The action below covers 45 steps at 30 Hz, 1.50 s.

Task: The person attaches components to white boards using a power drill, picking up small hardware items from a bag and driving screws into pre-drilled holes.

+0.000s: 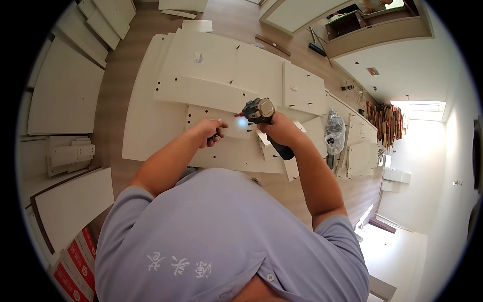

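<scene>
To the left of the teal-and-black cordless power drill (259, 110), the left hand (210, 133) is held over flat white rectangular panels (173, 118), its fingers partly curled; whether anything is pinched cannot be told. The drill is gripped above the panels by the right hand (282, 130), its fingers wrapped around the handle. Right of the drill, a clear plastic bag (334, 130) is seen.

Around me runs a brown, wood-look floor (118, 85). Ahead and to my right, a beige frame (392, 43) surrounds an open, dark brown cabinet (345, 26). Pale walls (420, 196) rise on my right, washed almost white by daylight near a bright opening (420, 108); whether window or doorway, I can't tell.
</scene>
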### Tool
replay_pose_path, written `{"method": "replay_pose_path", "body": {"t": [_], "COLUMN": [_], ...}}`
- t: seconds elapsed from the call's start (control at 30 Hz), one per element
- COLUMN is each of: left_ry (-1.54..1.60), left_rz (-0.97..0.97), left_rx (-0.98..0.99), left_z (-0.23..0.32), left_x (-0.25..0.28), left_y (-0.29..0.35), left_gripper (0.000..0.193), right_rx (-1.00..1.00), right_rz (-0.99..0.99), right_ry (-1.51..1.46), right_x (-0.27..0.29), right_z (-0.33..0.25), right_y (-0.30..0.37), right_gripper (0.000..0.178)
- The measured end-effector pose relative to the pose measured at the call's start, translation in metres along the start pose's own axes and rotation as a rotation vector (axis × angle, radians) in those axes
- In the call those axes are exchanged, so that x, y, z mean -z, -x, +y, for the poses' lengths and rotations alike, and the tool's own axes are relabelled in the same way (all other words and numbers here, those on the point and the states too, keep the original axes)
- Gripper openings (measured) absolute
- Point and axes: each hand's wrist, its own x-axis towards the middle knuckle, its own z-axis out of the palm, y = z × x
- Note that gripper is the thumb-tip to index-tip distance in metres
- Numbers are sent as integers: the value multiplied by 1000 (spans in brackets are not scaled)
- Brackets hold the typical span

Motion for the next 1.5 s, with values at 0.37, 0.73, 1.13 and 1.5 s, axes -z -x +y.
{"method": "replay_pose_path", "body": {"t": [0.37,0.73,1.13,1.5], "left_ry": [21,-92,-787,-690], "left_rz": [25,-84,134,722], "left_rx": [-37,-394,-909,-929], "left_z": [0,-37,-24,-34], "left_x": [-2,-4,2,62], "left_y": [3,17,29,25], "left_gripper": [40,8,36,36], "right_rx": [93,140,124,106], "right_rz": [47,-22,-100,52], "right_ry": [198,-686,-670,-671], "right_x": [13,-10,-21,-50], "right_z": [-8,24,33,11], "right_y": [18,73,63,-1], "right_gripper": [38,29,29,23]}}
